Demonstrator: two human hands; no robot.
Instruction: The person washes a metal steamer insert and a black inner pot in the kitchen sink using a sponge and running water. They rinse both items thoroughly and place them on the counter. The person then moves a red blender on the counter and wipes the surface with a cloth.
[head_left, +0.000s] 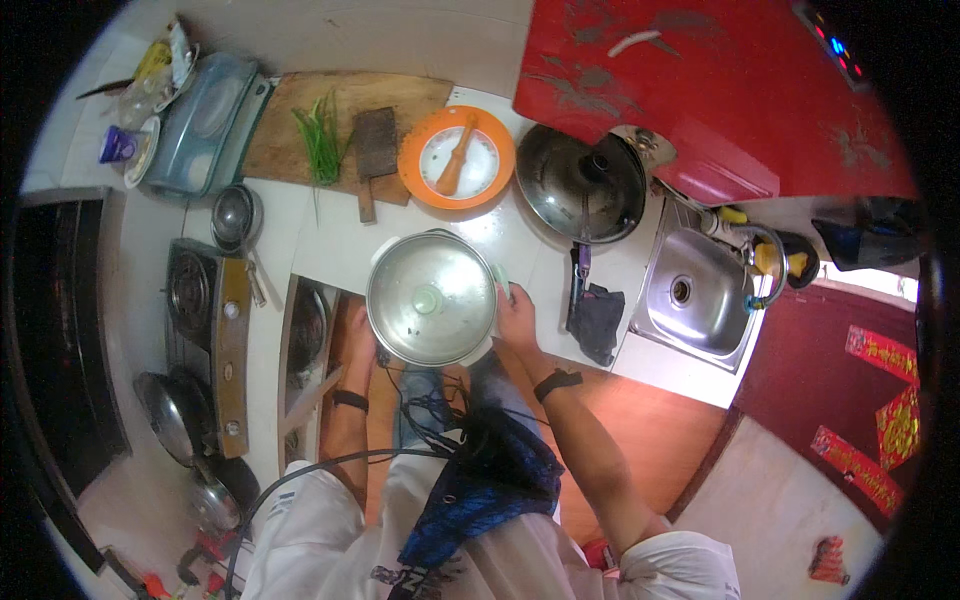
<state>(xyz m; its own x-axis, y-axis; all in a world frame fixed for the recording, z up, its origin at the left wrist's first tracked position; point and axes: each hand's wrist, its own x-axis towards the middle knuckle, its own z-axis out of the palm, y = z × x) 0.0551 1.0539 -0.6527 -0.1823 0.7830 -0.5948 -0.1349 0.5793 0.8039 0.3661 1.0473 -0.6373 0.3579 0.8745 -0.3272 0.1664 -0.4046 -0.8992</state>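
A round lidded pot (397, 330) with a pale green knob (427, 300) on its shiny lid is in front of me, at the counter's front edge. My right hand (517, 319) grips the pot at its pale green side handle (501, 279). Against the opposite side of the pot is my left hand (361, 334), its fingers partly hidden by the rim. Beyond the pot, an orange-rimmed basin (411, 169) holds a wooden pestle (456, 161). A cleaver (375, 142) and green scallions (319, 142) lie on a wooden cutting board (277, 150).
A wok (540, 202) and a dark cloth (598, 322) sit right of the pot, before a steel sink (694, 262). Leftward are a gas stove (229, 337), a strainer (234, 214) and a pulled-out drawer or cupboard door (311, 397). A black cable (330, 459) crosses my lap.
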